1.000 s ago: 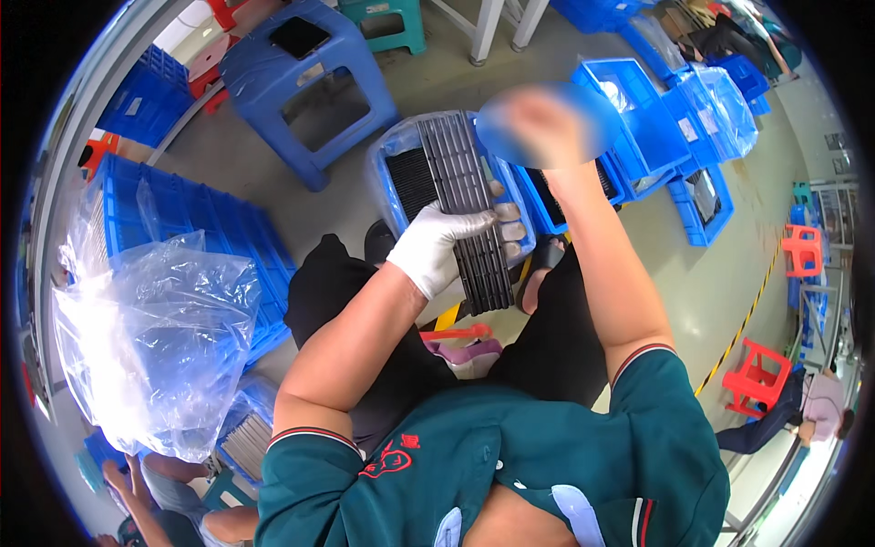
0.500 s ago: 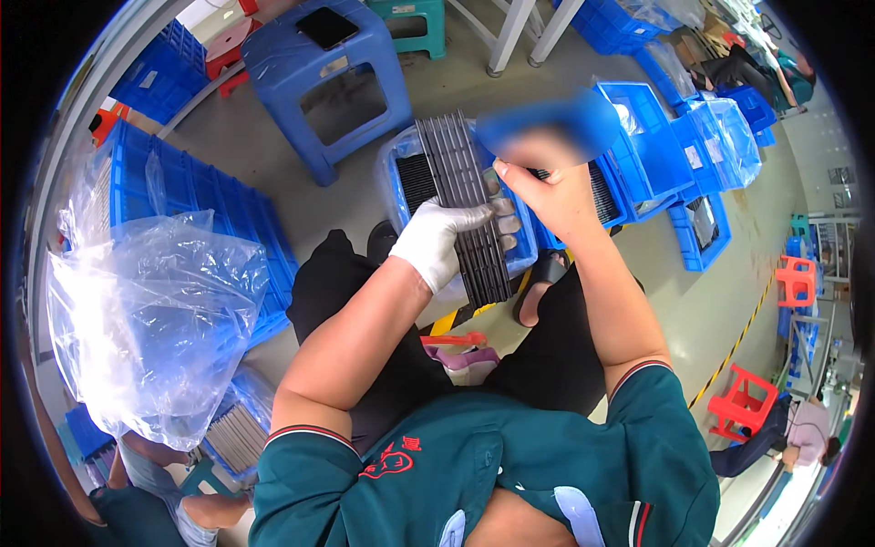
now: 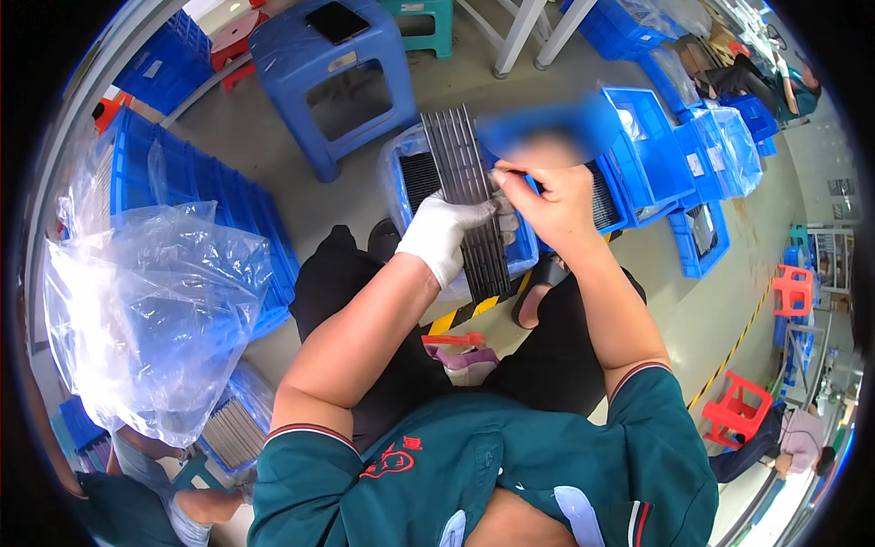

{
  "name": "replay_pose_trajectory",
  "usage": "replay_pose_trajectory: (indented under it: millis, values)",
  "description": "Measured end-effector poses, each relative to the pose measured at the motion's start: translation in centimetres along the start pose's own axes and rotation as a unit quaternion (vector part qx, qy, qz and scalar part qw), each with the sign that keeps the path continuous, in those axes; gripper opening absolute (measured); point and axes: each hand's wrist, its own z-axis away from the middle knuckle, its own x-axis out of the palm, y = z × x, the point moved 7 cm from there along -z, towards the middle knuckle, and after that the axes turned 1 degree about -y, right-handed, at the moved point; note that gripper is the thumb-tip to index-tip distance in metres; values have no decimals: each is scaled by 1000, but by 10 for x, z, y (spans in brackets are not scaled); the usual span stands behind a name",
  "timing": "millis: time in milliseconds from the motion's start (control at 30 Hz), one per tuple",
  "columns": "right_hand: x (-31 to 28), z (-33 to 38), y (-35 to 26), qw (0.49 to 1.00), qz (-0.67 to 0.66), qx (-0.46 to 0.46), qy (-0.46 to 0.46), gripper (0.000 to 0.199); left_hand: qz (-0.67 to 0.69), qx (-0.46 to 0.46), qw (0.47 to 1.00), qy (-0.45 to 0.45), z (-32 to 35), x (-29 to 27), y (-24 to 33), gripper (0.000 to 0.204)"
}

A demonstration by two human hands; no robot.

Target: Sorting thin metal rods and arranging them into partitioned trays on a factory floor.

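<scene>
My left hand [image 3: 436, 237], in a white glove with grey fingers, is wrapped round a bundle of long dark grey ribbed strips [image 3: 454, 146]. The bundle stands out lengthwise, leaning a little, over a plastic-lined blue crate [image 3: 523, 259] that has more dark strips in it. My bare right hand [image 3: 558, 202] is closed in a pinch at the bundle's right edge, close to the gloved fingertips. What sits between its thumb and finger, if anything, is too small to make out. A blurred patch hides the area just beyond this hand.
Stacked blue crates [image 3: 187, 173] and a clear plastic bag [image 3: 155, 319] stand at left. A blue stool [image 3: 273, 55] with a phone [image 3: 337, 23] is ahead. More blue crates [image 3: 652, 137] stand at right, beyond them red stools [image 3: 736, 410]. Another person sits at lower left.
My right hand has drawn its fingers in to a tighter pinch against the strips' edge. The bundle has turned slightly in my left hand, which keeps its hold.
</scene>
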Motion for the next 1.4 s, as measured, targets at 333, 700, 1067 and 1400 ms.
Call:
replay_pose_trajectory:
  millis: [333,700,1067,1400]
  values:
    - [11,1,5,997,-29,59,-37,11,-28,14,999,40,1,-2,5,23]
    - [17,-5,-30,989,122,-83,-36,13,-76,51,994,63,-4,-13,4,19]
    - [16,-6,-18,993,90,-75,-11,11,-21,28,997,66,0,-11,5,17]
    - [21,-1,-11,994,90,-41,-47,10,-64,76,994,51,-6,-11,5,18]
